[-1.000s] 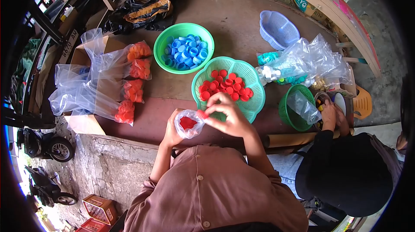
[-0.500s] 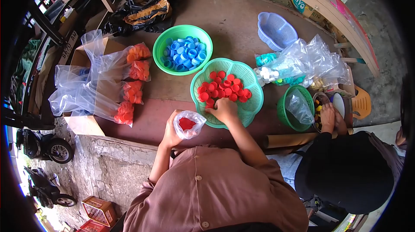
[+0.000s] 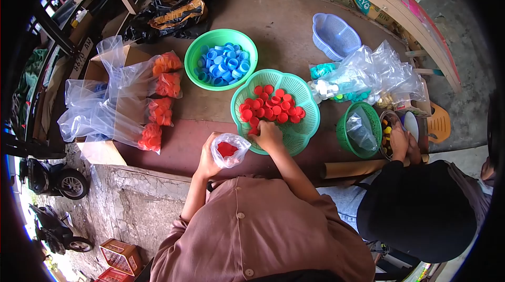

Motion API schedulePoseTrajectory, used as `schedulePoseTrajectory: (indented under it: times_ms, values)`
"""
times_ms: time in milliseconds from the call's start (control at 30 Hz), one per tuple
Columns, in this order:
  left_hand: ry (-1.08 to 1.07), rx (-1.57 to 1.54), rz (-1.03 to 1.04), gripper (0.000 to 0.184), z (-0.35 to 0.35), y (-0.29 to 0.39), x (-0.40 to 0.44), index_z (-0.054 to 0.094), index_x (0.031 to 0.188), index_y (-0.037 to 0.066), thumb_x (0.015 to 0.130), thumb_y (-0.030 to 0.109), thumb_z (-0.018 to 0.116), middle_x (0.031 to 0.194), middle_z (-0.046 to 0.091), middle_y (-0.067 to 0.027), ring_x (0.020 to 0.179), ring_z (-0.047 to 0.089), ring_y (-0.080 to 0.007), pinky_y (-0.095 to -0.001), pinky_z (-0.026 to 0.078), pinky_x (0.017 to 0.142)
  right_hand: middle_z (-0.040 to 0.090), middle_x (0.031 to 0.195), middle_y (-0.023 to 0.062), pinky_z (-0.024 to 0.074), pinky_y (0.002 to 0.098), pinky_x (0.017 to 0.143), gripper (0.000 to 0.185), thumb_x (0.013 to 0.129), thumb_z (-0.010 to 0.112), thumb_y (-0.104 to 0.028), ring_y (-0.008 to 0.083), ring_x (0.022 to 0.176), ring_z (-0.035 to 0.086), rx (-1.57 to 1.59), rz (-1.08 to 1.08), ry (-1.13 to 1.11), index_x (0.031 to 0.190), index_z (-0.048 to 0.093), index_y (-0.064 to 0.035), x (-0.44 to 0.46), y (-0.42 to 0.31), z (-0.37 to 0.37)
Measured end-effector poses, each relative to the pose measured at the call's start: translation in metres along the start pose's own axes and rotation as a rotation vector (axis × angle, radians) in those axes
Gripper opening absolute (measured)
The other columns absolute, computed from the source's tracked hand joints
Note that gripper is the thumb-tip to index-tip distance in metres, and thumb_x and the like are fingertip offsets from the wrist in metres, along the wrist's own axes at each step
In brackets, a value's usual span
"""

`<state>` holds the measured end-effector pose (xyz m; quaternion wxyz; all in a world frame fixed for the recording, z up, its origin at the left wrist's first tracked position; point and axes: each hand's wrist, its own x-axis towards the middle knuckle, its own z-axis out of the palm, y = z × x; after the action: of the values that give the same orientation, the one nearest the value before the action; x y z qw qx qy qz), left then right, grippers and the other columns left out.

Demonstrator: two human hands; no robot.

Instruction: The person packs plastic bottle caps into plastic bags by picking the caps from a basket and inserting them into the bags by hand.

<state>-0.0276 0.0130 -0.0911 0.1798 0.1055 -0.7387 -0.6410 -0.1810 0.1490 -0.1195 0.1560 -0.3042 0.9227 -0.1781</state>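
My left hand (image 3: 209,155) is closed around a clear plastic bag (image 3: 231,161), its mouth facing up and red caps showing inside. Inside a light green slotted basket (image 3: 311,124), my right hand (image 3: 270,138) has its fingers curled on red bottle caps at the near left of the pile; how many they grip is hidden. The loose red bottle caps (image 3: 274,105) lie spread over the basket's left and middle. Just behind it, a green basin (image 3: 193,53) holds blue bottle caps (image 3: 225,65).
Filled bags of orange-red caps (image 3: 168,85) lean out of a cardboard box (image 3: 129,108) at left. At right are a purple basket (image 3: 336,37), clear bags (image 3: 368,72) and a dark green basket (image 3: 344,140). A co-worker's hand (image 3: 400,142) is over a bowl of yellow and dark pieces.
My right hand has shifted slightly left and down among the red caps. My left hand keeps the bag in place. The co-worker's hands have moved slightly over the bowl.
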Motion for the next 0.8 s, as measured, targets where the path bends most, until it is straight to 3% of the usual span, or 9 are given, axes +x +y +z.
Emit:
schedulePoseTrajectory:
  times_ms: [167, 300, 367, 400, 567, 600, 633, 700, 800]
  values:
    - [0.020, -0.052, -0.011, 0.051, -0.002, -0.001, -0.002, 0.055, 0.093, 0.001, 0.055, 0.022, 0.081, 0.089, 0.059, -0.0083, 0.081, 0.058, -0.0177, -0.0300, 0.046, 0.074, 0.061, 0.078, 0.0142, 0.0476, 0.0403, 0.066, 0.035, 0.061, 0.074, -0.022, 0.0309, 0.074, 0.059, 0.215, -0.197, 0.033, 0.086, 0.058, -0.0039, 0.000, 0.016, -0.005]
    - [0.015, -0.046, 0.005, 0.052, -0.001, -0.002, 0.000, 0.055, 0.094, 0.001, 0.054, 0.023, 0.081, 0.089, 0.059, -0.0081, 0.081, 0.058, -0.0174, -0.0300, 0.046, 0.074, 0.061, 0.078, 0.0123, 0.0476, 0.0364, 0.063, 0.037, 0.063, 0.074, -0.021, 0.0264, 0.070, 0.060, 0.023, -0.269, 0.207, 0.093, 0.059, -0.0042, -0.009, 0.021, -0.019]
    - [0.003, -0.044, -0.012, 0.052, -0.001, -0.002, -0.001, 0.054, 0.094, 0.001, 0.054, 0.022, 0.081, 0.089, 0.059, -0.0079, 0.081, 0.058, -0.0172, -0.0301, 0.046, 0.074, 0.061, 0.079, 0.0096, 0.0471, 0.0308, 0.061, 0.038, 0.067, 0.073, -0.020, 0.0199, 0.068, 0.059, 0.655, -0.154, 0.167, 0.098, 0.058, -0.0025, -0.013, -0.009, -0.055]
    - [0.003, -0.044, -0.014, 0.052, -0.001, -0.002, -0.002, 0.054, 0.094, 0.001, 0.054, 0.022, 0.081, 0.089, 0.059, -0.0079, 0.081, 0.058, -0.0172, -0.0301, 0.046, 0.074, 0.062, 0.081, 0.0055, 0.0458, 0.0287, 0.065, 0.030, 0.070, 0.072, -0.015, 0.0126, 0.072, 0.058, 0.764, -0.280, 0.238, 0.092, 0.056, -0.0019, -0.018, -0.025, -0.069]
    - [0.025, -0.040, -0.029, 0.051, -0.001, 0.000, -0.001, 0.054, 0.093, 0.001, 0.054, 0.022, 0.081, 0.088, 0.059, -0.0077, 0.081, 0.058, -0.0171, -0.0302, 0.046, 0.074, 0.062, 0.087, 0.0060, 0.0433, 0.0321, 0.076, 0.030, 0.065, 0.074, -0.015, 0.0208, 0.082, 0.059, 0.585, -0.821, 0.135, 0.088, 0.057, -0.0062, -0.033, -0.067, -0.093]
    - [0.027, -0.041, -0.029, 0.051, -0.001, -0.001, -0.001, 0.054, 0.093, 0.001, 0.054, 0.022, 0.081, 0.088, 0.059, -0.0077, 0.081, 0.058, -0.0171, -0.0302, 0.046, 0.074, 0.060, 0.094, 0.0077, 0.0422, 0.0347, 0.080, 0.032, 0.065, 0.074, -0.018, 0.0239, 0.087, 0.057, 0.476, -0.825, 0.080, 0.089, 0.058, -0.0060, -0.038, -0.072, -0.090]
    - [0.038, -0.058, -0.019, 0.052, -0.002, -0.003, -0.001, 0.054, 0.093, 0.001, 0.054, 0.022, 0.081, 0.088, 0.059, -0.0076, 0.081, 0.058, -0.0170, -0.0301, 0.046, 0.074, 0.059, 0.100, 0.0088, 0.0412, 0.0351, 0.083, 0.032, 0.066, 0.074, -0.021, 0.0232, 0.089, 0.056, 0.393, -0.854, 0.220, 0.091, 0.059, -0.0061, -0.042, -0.079, -0.089]
    - [0.050, -0.074, -0.010, 0.052, -0.003, -0.003, -0.002, 0.054, 0.093, 0.001, 0.054, 0.022, 0.081, 0.088, 0.059, -0.0075, 0.081, 0.058, -0.0169, -0.0301, 0.046, 0.074, 0.057, 0.103, 0.0090, 0.0430, 0.0330, 0.079, 0.028, 0.071, 0.070, -0.018, 0.0205, 0.090, 0.056, 0.524, -0.760, 0.216, 0.093, 0.059, -0.0054, -0.039, -0.075, -0.087]
    - [0.028, -0.043, 0.004, 0.053, -0.002, -0.005, -0.002, 0.054, 0.094, 0.001, 0.054, 0.022, 0.081, 0.088, 0.059, -0.0077, 0.081, 0.058, -0.0167, -0.0297, 0.046, 0.074, 0.058, 0.087, 0.0114, 0.0466, 0.0325, 0.066, 0.015, 0.076, 0.063, -0.007, 0.0231, 0.075, 0.058, 0.681, -0.428, 0.356, 0.089, 0.059, -0.0026, -0.014, -0.040, -0.072]
